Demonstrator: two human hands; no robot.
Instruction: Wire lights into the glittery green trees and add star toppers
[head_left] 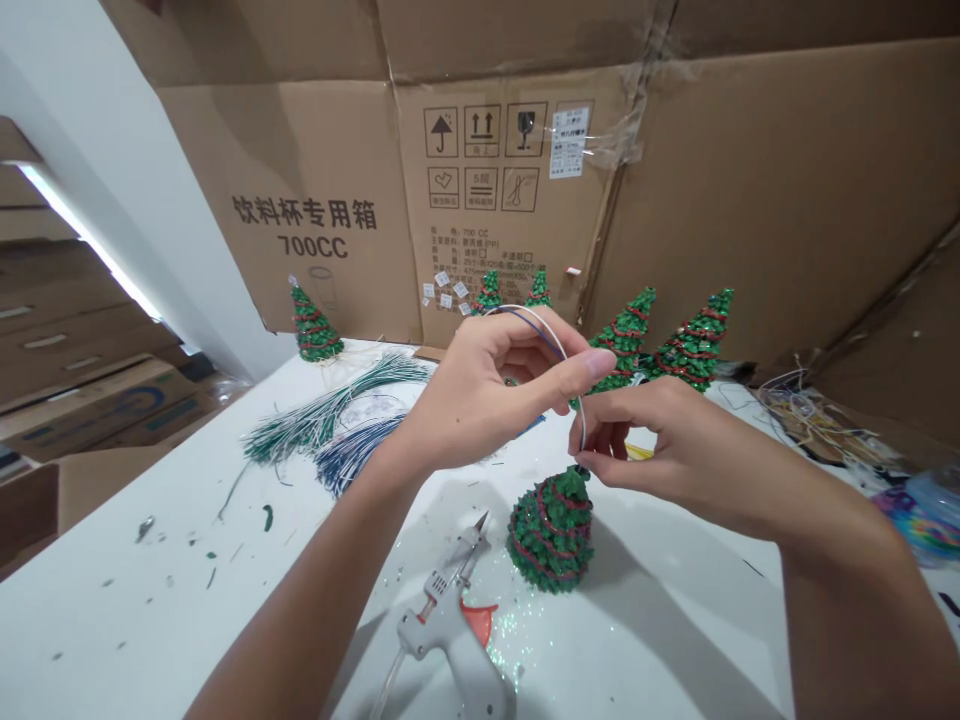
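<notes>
Above the white table, my left hand point(502, 385) is closed in a pinch on a thin white wire point(551, 335). A dark blue wire point(541, 333) curves beside it over the fingers. The white strand runs down to my right hand point(645, 435), whose thumb and forefinger also pinch it. Just below those fingertips is the tip of a small green Christmas tree point(551, 530) with red garland, upright on the table; whether the wire joins the tip I cannot tell. A glue gun point(450, 630) with an orange trigger lies left of the tree.
Bundles of green-white wires point(337, 405) and blue-white wires point(356, 455) lie at left on the table point(247, 610). More decorated trees point(694, 340) stand along the back, before a cardboard wall point(315, 150). Tangled loose wires point(802, 410) lie at right. Glitter and scraps dot the tabletop.
</notes>
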